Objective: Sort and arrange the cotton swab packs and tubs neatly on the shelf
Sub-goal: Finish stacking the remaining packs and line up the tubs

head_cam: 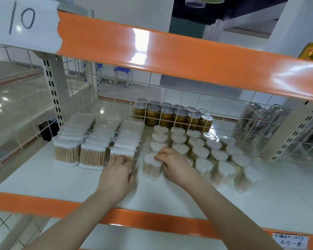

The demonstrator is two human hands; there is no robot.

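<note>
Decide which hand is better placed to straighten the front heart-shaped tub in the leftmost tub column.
Right. The right hand already rests on that front tub, while the left hand touches the front swab pack.

Both hands reaching onto white shelf (43,179). Left hand (118,175) resting against front pack (122,153) of right-most swab-pack row, fingers (124,159) touching its lower face. Right hand (175,165) gripping front heart-shaped tub (150,167), fingers (160,156) curling over its top. More tubs (206,150) standing in rows to right, packs (83,141) lining up in three rows to left. Gold cans (172,117) sitting behind wire grid (170,98). Paper tag (23,22) reading "10" hanging on orange beam (170,51).
</note>
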